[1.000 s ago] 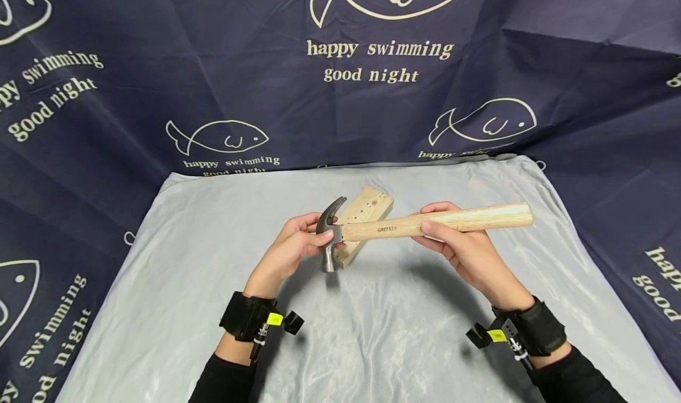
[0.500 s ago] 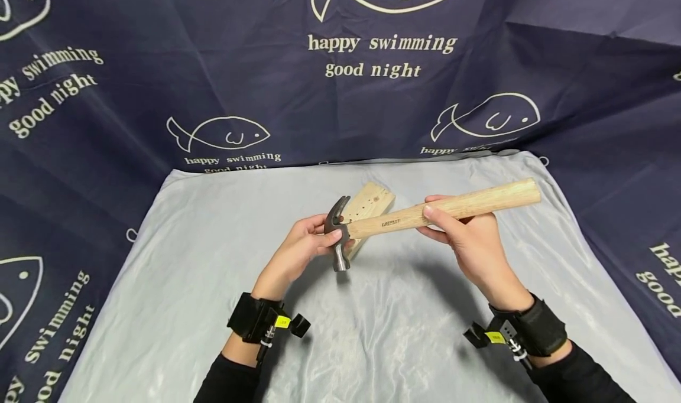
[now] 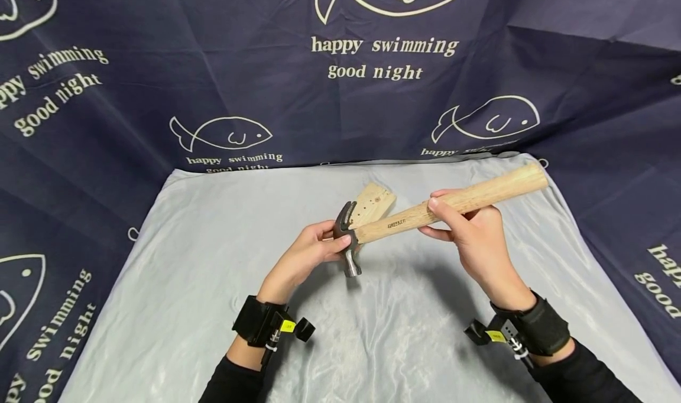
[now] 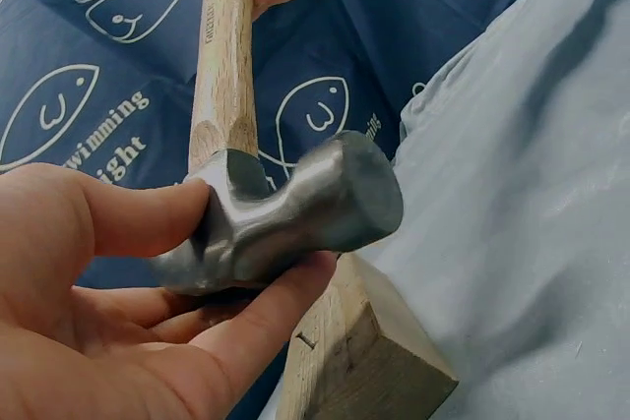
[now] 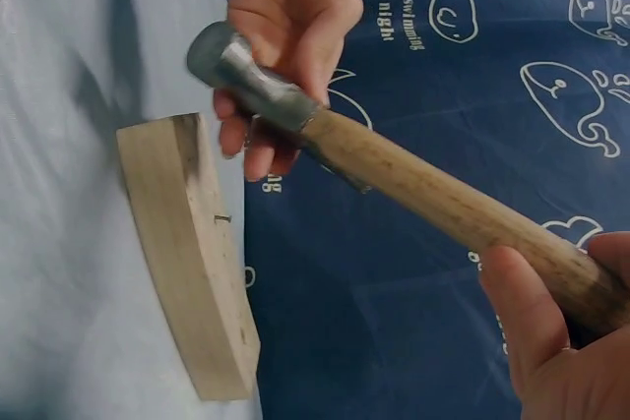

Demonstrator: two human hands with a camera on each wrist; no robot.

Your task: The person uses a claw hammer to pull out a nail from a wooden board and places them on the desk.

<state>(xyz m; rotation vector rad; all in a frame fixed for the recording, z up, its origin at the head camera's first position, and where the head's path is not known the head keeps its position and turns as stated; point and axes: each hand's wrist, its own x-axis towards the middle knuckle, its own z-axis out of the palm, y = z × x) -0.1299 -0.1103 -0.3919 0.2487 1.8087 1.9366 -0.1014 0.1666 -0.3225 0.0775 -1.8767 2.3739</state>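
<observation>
A claw hammer (image 3: pixel 396 221) with a pale wooden handle is held above the table by both hands. My left hand (image 3: pixel 308 252) pinches its steel head, thumb on top and fingers beneath, as the left wrist view shows on the hammer head (image 4: pixel 285 223). Partway up the handle, my right hand (image 3: pixel 476 237) grips it between thumb and fingers. Behind and below the hammer lies a wood block (image 3: pixel 376 201) with several small dark marks, partly covered by the hammer head. A nail (image 5: pixel 222 218) sticks out of the block in the right wrist view.
A light grey-blue cloth (image 3: pixel 213 214) covers the table. Dark blue fabric (image 3: pixel 298 96) printed with fish and words hangs behind it and along both sides. Each wrist wears a black strap (image 3: pixel 259 320) with a small camera mount.
The hammer's head has shifted right and slightly nearer, along with my left hand. Its handle end has risen, so the hammer slants more. My right hand keeps its grip, and the block stays put.
</observation>
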